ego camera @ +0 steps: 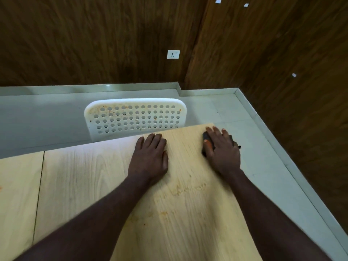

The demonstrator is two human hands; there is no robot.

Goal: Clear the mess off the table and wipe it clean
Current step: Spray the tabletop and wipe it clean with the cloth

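— Where is our dark cloth [206, 137]?
— Under our right grip [221, 147], which presses it flat with straight, spread fingers at the far right corner of the wooden counter [84, 176].
— And our left grip [150, 155]?
— It lies flat on the wood just beside, fingers straight, holding nothing. We see orange smears [188, 189] nearer us, and a white perforated chair [135, 117] behind the counter.

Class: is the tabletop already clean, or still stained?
Still stained. The table shows yellowish smears and orange specks between the forearms; the right hand presses a dark cloth at its far corner.
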